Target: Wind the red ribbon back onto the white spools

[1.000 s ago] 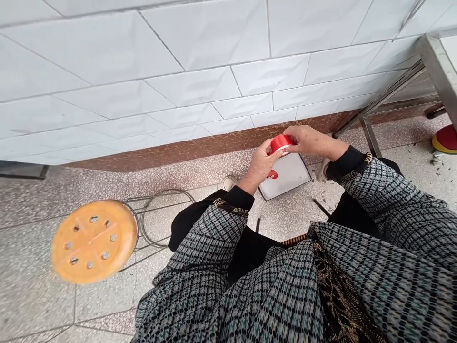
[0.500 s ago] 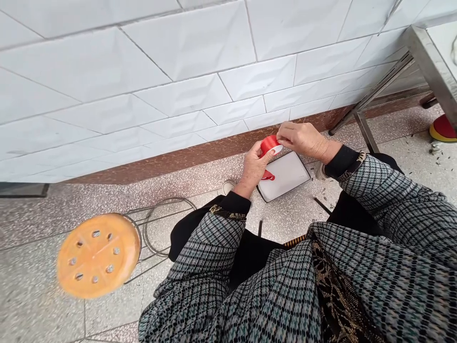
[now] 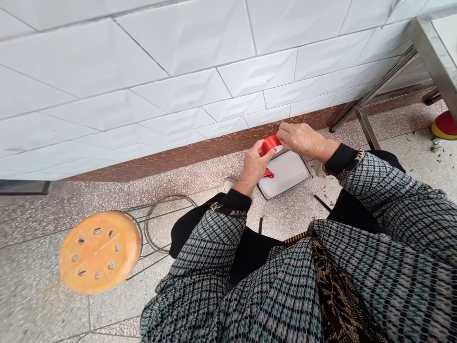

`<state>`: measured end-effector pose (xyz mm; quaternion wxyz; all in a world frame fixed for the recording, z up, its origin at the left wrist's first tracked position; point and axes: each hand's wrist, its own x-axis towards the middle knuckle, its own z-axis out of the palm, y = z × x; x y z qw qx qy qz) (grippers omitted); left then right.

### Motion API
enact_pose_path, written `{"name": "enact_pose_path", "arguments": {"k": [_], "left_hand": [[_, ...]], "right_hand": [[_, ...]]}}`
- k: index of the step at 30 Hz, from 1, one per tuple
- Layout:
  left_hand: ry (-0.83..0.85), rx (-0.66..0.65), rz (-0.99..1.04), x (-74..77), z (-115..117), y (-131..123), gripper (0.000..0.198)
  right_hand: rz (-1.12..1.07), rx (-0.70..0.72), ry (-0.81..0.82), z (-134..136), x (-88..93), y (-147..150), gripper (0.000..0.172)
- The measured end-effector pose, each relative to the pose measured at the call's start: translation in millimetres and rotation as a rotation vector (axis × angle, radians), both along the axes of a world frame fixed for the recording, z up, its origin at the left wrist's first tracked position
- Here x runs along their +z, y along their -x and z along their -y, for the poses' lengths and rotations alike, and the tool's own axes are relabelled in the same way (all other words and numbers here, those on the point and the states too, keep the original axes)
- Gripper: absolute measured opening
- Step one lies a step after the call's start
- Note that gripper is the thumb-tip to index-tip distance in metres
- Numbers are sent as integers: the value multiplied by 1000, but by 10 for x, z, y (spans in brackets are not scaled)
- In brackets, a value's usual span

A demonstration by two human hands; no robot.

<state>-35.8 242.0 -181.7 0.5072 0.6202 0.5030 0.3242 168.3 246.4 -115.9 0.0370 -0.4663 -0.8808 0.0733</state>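
My left hand [image 3: 254,164] is closed around a roll of red ribbon [image 3: 271,144], its thumb on the pale inner side. At the roll's right edge, my right hand [image 3: 298,138] pinches the red band with its fingertips; the exact pinch point is hidden behind the fingers. Beneath both hands a shallow white tray with a dark rim [image 3: 287,176] lies on the floor. A small red piece [image 3: 268,173] rests on its left part, partly covered by my left hand.
An orange round stool [image 3: 102,252] with holes and wire legs lies at the left. A metal table frame [image 3: 366,124] stands at the right, a red and yellow object [image 3: 446,126] near it. Small dark bits are scattered on the speckled floor. A white tiled wall [image 3: 200,43] rises ahead.
The view has shifted slightly. Both hands keep their hold on the red ribbon roll, with hardly any visible movement.
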Motion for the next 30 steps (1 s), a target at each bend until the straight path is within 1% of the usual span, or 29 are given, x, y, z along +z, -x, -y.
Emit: {"name": "enact_pose_path", "arguments": {"k": [6, 10, 14, 17, 20, 24, 26, 30], "left_hand": [[11, 53, 25, -27, -34, -4, 19], [8, 48, 23, -42, -39, 1, 19], [-11, 31, 30, -26, -31, 14, 21], [-24, 29, 55, -19, -30, 27, 25], [-37, 40, 79, -51, -41, 41, 30], [-57, 87, 156, -120, -67, 46, 30], [-57, 119, 208, -129, -72, 43, 29], [-58, 154, 259, -95, -66, 39, 29]], "right_hand": [[23, -60, 34, 16, -3, 42, 24], [15, -85, 29, 22, 15, 51, 25], [36, -122, 39, 44, 49, 73, 28], [21, -144, 39, 57, 51, 80, 26], [-73, -165, 43, 47, 25, 62, 21], [-329, -209, 116, -9, -20, 15, 17], [-452, -280, 181, -41, -42, -6, 20], [-632, -469, 344, -83, -103, -27, 24]]}}
